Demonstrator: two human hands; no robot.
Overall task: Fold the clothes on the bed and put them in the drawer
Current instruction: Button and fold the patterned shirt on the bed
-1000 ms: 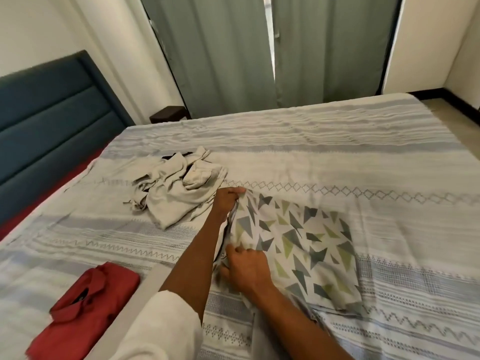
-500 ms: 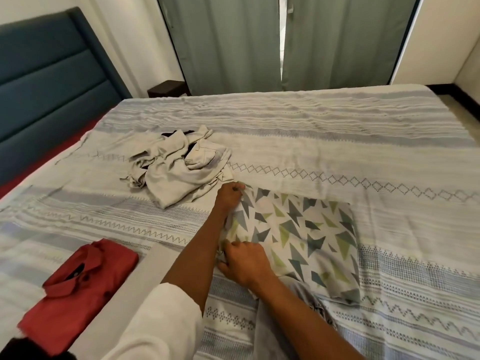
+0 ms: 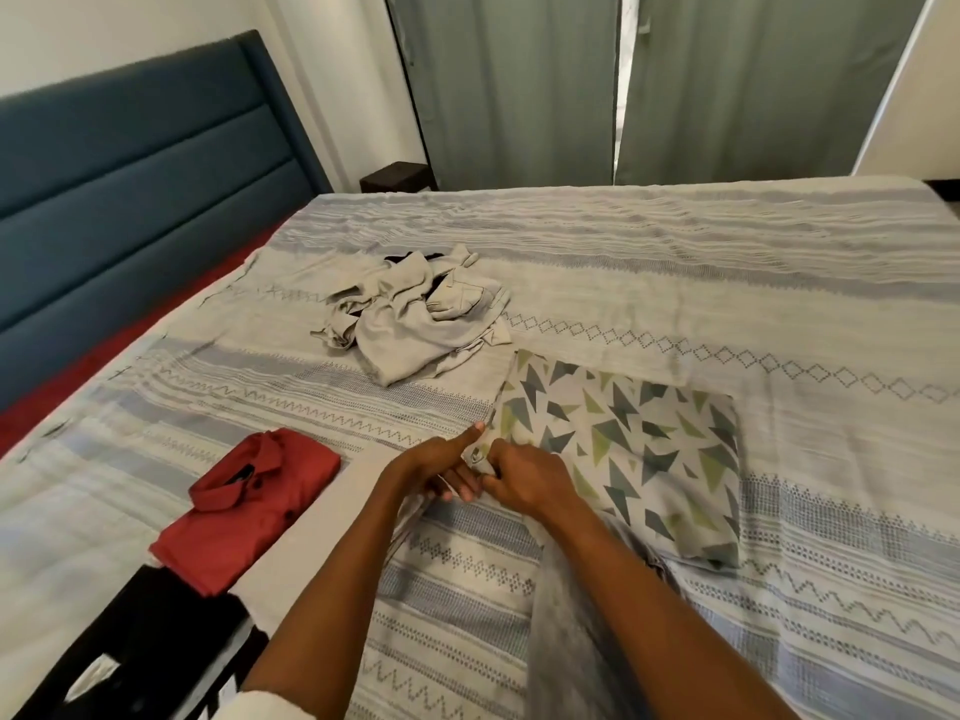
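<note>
Now pinching the near-left edge of the patterned cloth (image 3: 639, 449) with both hands, left hand (image 3: 441, 467) and right hand (image 3: 519, 478) touching at 6 o'clock on the bed (image 3: 675, 262), probably to square that edge before another fold. Lying flat and already folded into a rectangle at centre-right, well apart from the folded red shirt (image 3: 249, 506) parked at 8 o'clock, likely set aside for the drawer, which is out of view. Waiting unfolded at 11 o'clock, just beyond the cloth's far corner: the crumpled beige heap (image 3: 410, 319).
</note>
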